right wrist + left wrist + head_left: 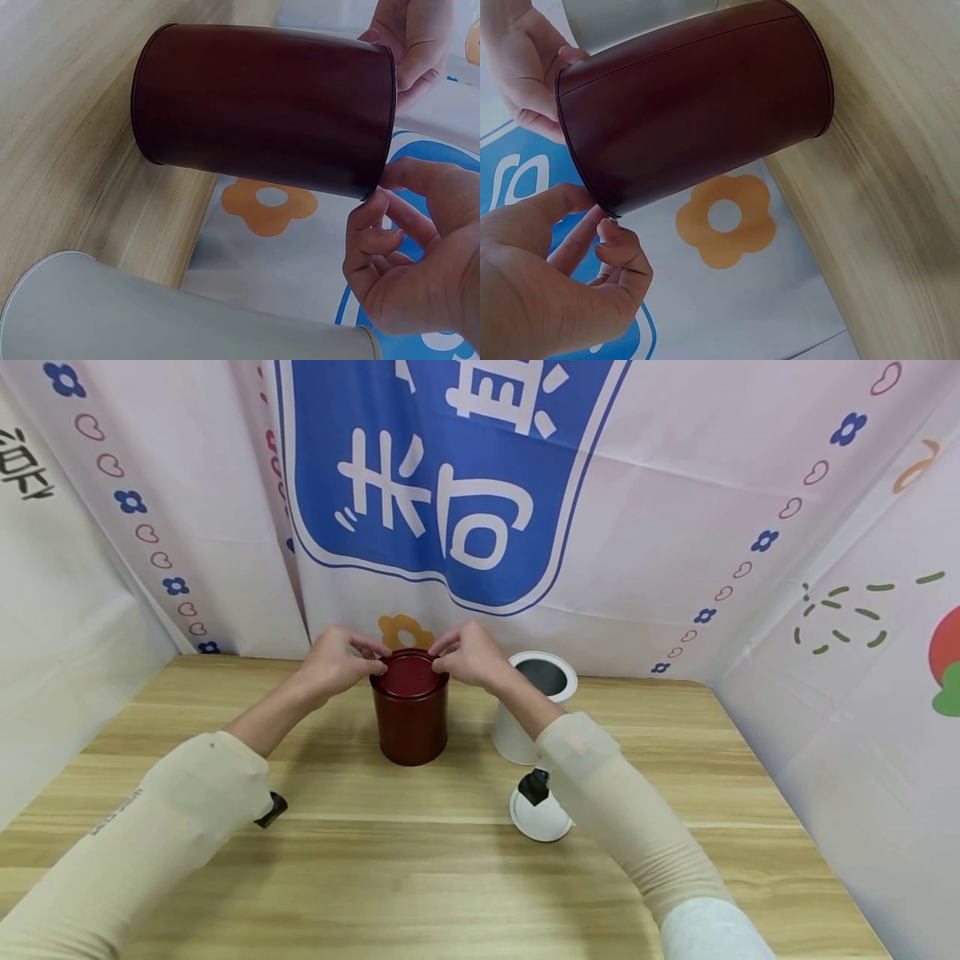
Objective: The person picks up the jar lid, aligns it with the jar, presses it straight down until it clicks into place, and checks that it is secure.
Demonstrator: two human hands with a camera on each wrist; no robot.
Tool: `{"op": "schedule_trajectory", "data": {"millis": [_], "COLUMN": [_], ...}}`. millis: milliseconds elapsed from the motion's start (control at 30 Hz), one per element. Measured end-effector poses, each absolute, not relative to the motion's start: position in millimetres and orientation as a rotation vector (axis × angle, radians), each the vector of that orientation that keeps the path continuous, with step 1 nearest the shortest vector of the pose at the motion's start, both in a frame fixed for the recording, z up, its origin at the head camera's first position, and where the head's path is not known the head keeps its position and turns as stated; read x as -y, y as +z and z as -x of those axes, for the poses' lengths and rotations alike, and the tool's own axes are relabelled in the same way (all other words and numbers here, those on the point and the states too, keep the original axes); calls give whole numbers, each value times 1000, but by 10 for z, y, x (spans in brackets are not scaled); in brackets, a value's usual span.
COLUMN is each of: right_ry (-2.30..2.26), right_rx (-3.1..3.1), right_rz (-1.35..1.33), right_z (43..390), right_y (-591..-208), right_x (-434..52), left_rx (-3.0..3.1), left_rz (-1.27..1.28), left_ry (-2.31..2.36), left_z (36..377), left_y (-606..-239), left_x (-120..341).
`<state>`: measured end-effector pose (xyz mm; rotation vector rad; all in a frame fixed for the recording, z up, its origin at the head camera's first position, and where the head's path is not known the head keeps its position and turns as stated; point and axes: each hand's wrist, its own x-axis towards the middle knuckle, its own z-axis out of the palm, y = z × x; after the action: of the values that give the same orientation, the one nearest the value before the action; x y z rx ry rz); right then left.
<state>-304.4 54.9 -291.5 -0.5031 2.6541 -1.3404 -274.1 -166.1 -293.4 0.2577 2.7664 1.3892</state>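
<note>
Red canister point(412, 731) stands upright near the back edge of the wooden table point(360, 877), red lid point(411, 677) on top. Printed cloth point(637, 543) rises close behind, limiting room on the far side. White canister point(510, 735), open-topped, stands to the right across a modest gap; right forearm crosses in front of it. White lid point(543, 822) lies flat nearer the viewer, partly hidden by a small black piece point(534, 787). Side cloths bound the table left and right, both well apart from the red canister. Wood stretches widely before its base and leftward. Left hand point(337, 662) and right hand point(474, 658): fingers bent, thumb and forefinger nearly together, pinching opposite sides of the red lid's edge. Depth of grip: cannot tell.
</note>
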Motion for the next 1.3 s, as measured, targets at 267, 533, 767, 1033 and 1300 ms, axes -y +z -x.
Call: {"op": "schedule_trajectory", "data": {"millis": [267, 533, 767, 1033, 1300], "right_ry": [-1343, -1336, -1364, -1350, -1246], "right_rx": [-2654, -2659, -2656, -2647, -2661], "right_rz": [503, 491, 483, 510, 827], "right_z": [3039, 3030, 3020, 3011, 3060], "right_y": [-2916, -2912, -2921, -2933, -2929], "right_x": [-554, -559, -563, -575, -728], "left_rx": [-2770, -2756, -2750, -2761, -2931], "left_rz": [-258, -268, -301, -317, -587], "left_ry": [1386, 1392, 1417, 1428, 1286], "left_z": [2737, 2746, 2752, 2736, 2693], "left_y": [-2943, -2953, -2976, -3006, -3046], "left_x": [1660, 1658, 1664, 1681, 1741]}}
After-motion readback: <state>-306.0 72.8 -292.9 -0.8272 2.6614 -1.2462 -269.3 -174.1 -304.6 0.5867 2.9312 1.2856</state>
